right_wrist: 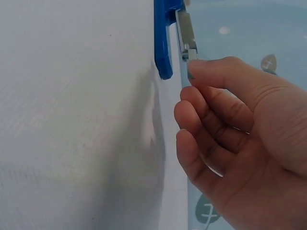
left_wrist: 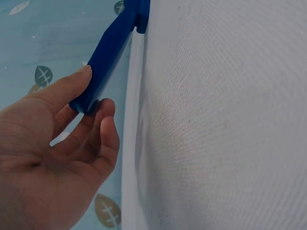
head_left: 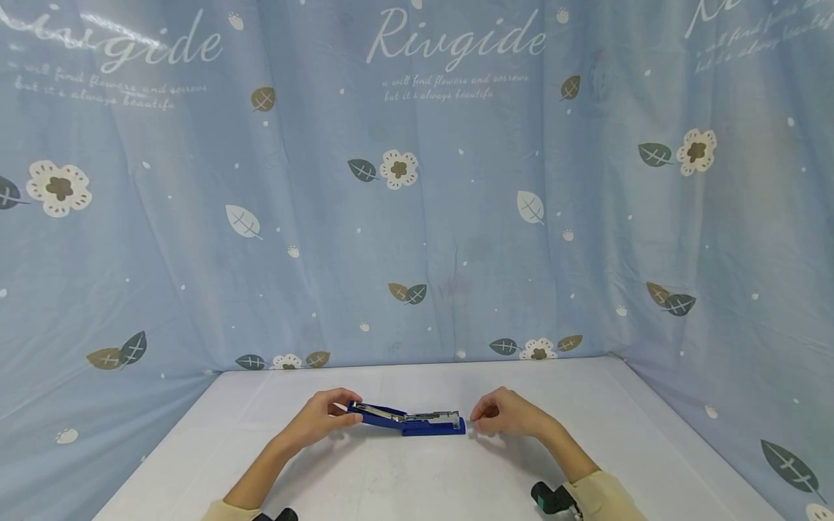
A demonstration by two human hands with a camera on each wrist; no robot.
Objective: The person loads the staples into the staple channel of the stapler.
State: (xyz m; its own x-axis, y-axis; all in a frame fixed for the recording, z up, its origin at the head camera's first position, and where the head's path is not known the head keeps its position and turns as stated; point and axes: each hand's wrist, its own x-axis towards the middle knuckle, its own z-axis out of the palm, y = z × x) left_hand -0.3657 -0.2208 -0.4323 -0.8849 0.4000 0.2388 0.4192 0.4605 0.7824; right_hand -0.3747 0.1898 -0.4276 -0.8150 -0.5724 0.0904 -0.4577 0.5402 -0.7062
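A blue stapler (head_left: 433,428) lies folded wide open on the white table, its base flat and its top arm tilted up to the left. The metal magazine (head_left: 438,417) shows above the base. My left hand (head_left: 323,414) grips the end of the raised top arm (left_wrist: 108,60), thumb on one side and fingers on the other. Off the right end of the stapler, my right hand (head_left: 507,414) pinches a small silvery strip (right_wrist: 192,54), seemingly staples, between thumb and forefinger. The strip is at the magazine's front end (right_wrist: 185,31); how far it sits inside cannot be told.
White cloth covers the table (head_left: 404,477). Behind it and at both sides hangs a blue curtain (head_left: 456,239) with leaves, flowers and lettering. A black wrist camera (head_left: 550,498) is at the right sleeve, and another one shows partly at the left.
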